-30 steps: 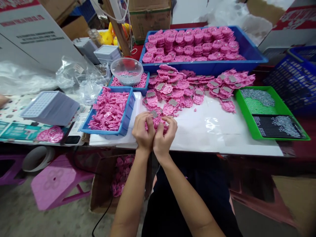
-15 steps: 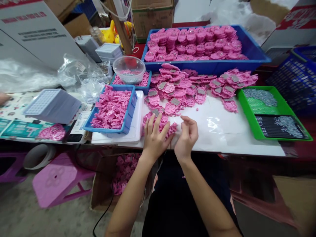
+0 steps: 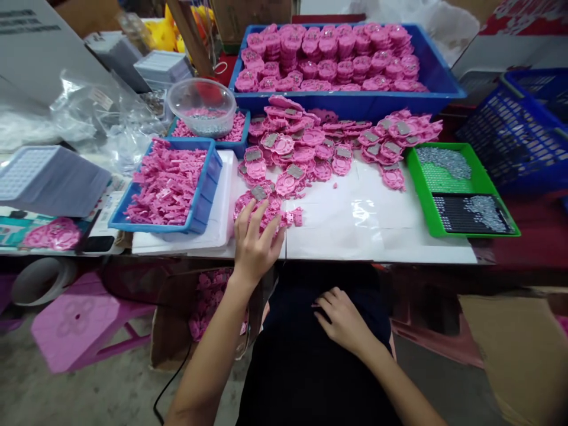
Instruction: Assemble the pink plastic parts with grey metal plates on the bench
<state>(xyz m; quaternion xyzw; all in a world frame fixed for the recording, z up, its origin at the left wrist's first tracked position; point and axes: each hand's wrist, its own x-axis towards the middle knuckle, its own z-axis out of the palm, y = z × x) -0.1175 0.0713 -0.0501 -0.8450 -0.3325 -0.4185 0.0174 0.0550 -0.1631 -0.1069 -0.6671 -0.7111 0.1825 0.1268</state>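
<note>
Your left hand (image 3: 255, 245) lies flat, fingers spread, palm down on a small heap of pink parts (image 3: 266, 208) at the near edge of the white table (image 3: 377, 236); it presses on them rather than pinching any one piece. Your right hand (image 3: 341, 319) is off the table, down on your dark lap (image 3: 310, 367), fingers loosely open and curled; whether there is anything under the fingertips you can't tell from here. Just left of the heap sits the blue tray (image 3: 202, 204) of small pink pieces on a white board. Beyond your left hand the bigger scatter of round pink casings (image 3: 310, 151) spreads across the table (some with grey inserts showing), up to the large blue bin (image 3: 439, 89) stacked with more. Far right, well apart from both hands, the green tray (image 3: 461, 186) holds tiny silvery bits. A clear bowl (image 3: 202, 106) stands behind the blue tray.
</note>
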